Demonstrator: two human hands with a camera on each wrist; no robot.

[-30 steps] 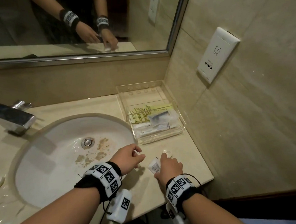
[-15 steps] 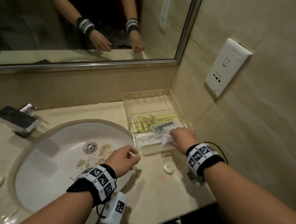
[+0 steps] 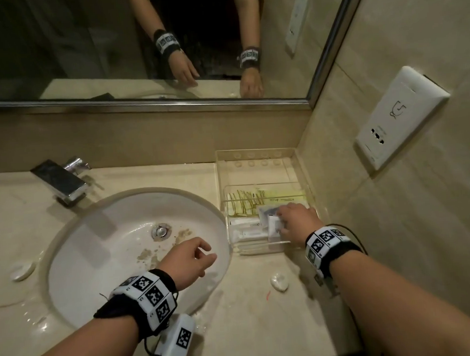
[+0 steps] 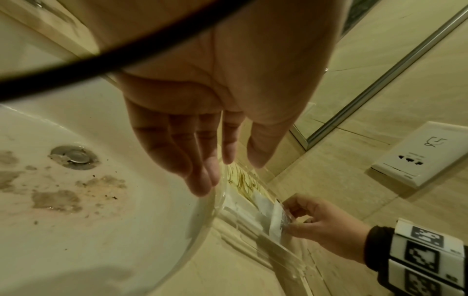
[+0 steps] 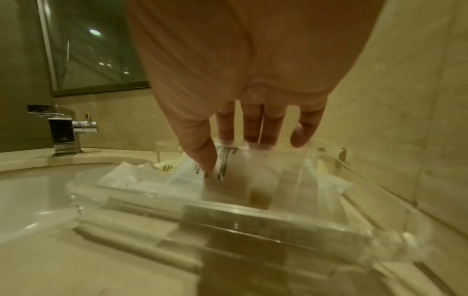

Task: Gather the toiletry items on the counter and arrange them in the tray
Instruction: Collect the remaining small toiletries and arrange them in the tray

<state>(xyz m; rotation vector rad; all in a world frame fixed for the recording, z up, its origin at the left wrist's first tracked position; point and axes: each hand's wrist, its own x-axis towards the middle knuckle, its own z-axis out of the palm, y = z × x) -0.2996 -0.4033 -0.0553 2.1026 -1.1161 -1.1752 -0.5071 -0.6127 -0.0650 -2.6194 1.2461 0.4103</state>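
So, right hand [image 3: 296,220]: reaching into tray [image 3: 303,170], fingers pinching a packet [image 3: 274,225]
Left hand [image 3: 188,260]: hovering over sink [image 3: 99,243] (loosely curled, holding nothing)

I am standing in a bathroom, likely a hotel's. Evidence: oval sink [image 3: 127,241] with chrome faucet [image 3: 61,181], wall mirror [image 3: 135,45], beige tiled walls, shaver socket [image 3: 402,116], clear tray [image 3: 255,159] of wrapped toiletries.

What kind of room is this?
It looks like a bathroom, maybe in a hotel. There is a sink with a tap, a big mirror on the wall, and a clear tray with little wrapped toiletry packets.
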